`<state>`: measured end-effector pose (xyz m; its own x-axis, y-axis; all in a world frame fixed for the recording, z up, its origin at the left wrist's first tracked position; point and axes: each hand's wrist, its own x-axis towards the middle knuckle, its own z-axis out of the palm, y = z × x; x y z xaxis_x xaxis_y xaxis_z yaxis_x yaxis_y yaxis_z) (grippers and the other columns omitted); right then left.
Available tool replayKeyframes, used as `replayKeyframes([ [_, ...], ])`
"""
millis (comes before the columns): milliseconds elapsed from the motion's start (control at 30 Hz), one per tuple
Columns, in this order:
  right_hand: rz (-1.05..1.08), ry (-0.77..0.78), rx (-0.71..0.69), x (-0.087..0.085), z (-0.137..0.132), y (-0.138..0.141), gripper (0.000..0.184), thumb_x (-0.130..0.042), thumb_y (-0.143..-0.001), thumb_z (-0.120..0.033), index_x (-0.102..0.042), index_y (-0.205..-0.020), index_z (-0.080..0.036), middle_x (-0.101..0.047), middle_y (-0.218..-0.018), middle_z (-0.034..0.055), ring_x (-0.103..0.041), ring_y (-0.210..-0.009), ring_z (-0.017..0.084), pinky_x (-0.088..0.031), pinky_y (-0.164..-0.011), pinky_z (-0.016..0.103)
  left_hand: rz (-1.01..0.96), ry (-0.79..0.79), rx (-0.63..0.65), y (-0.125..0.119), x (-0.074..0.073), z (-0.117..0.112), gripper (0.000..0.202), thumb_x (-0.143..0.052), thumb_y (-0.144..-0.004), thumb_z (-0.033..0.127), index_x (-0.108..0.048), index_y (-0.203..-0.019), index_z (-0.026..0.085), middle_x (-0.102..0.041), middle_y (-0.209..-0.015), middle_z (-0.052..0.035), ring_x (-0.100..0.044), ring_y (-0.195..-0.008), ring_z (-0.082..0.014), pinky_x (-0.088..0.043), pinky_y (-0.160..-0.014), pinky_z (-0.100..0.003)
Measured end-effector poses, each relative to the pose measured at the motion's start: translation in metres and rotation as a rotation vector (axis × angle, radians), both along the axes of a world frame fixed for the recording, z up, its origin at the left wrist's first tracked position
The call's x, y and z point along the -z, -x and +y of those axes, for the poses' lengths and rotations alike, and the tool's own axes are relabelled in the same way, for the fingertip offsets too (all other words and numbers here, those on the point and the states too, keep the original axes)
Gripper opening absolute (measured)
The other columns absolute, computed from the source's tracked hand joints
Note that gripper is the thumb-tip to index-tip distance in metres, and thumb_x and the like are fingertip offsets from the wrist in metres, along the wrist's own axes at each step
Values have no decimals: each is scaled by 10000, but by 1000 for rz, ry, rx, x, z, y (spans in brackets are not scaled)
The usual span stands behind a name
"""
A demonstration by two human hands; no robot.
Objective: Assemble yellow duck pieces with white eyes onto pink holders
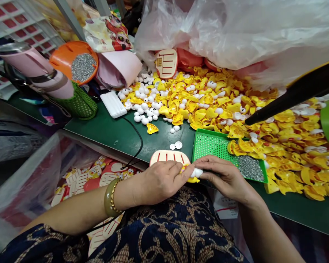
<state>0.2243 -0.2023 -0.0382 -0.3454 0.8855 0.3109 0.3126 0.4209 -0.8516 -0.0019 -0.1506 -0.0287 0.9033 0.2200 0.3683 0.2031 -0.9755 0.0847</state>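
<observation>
My left hand (164, 179) is closed round a cream slotted plastic piece with a red rim (170, 156) and a yellow part (192, 179) at its right end. My right hand (224, 177) pinches a white double-eye piece (197, 172) against that yellow part, fingertips and thumb close together. The left fingers hide most of the join. Just beyond the hands, a loose pair of white eye pieces (176, 145) lies on the green table (112, 135). A green perforated tray (211, 144) sits by my right hand, with small metal screws (249, 168) and yellow shells in it.
Yellow shells (208, 98) and white eyes (145, 109) are heaped across the back. A black tool (287, 95) juts in from the right. Left stand a pink tumbler (41, 69), an orange bowl (63, 58) and a white device (113, 104) with a cable. A lined bin (44, 157) holds similar toys below.
</observation>
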Motion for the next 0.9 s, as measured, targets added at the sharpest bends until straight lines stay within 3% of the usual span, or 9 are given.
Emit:
replayKeyframes([
  [267, -44, -66, 18, -2, -2, 1, 337, -580, -844, -97, -648, -1123, -274, -704, -985, 49, -652, -917, 158, -560, -758, 325, -13, -10, 19, -1, 2, 0, 389, -426, -906, 131, -460, -1278, 24, -676, -915, -170, -656, -882, -230, -574, -735, -352],
  [633, -16, -57, 12, 2, -1, 3, 323, -568, -858, -125, -611, -1148, -260, -699, -1052, 48, -637, -1011, 175, -514, -872, 394, -19, 73, -11, 2, -3, 4, 341, -466, -899, 139, -494, -1229, 59, -678, -954, -158, -663, -882, -217, -570, -746, -340],
  [767, -24, -67, 51, 1, 0, 12, 517, -684, -791, -269, -520, -1281, -268, -631, -1204, 80, -584, -1104, 221, -468, -954, 453, -118, 212, 10, 0, -14, 7, 327, -493, -896, 130, -487, -1209, 35, -684, -954, -159, -664, -862, -206, -563, -730, -319],
  [900, 38, -182, 140, -5, 5, 21, 575, -652, -816, -247, -442, -1347, -312, -681, -1086, 49, -620, -987, 199, -521, -864, 395, -234, 455, -48, -3, -34, 9, 309, -514, -897, 159, -515, -1196, 81, -695, -882, -97, -643, -719, -154, -521, -649, -256],
])
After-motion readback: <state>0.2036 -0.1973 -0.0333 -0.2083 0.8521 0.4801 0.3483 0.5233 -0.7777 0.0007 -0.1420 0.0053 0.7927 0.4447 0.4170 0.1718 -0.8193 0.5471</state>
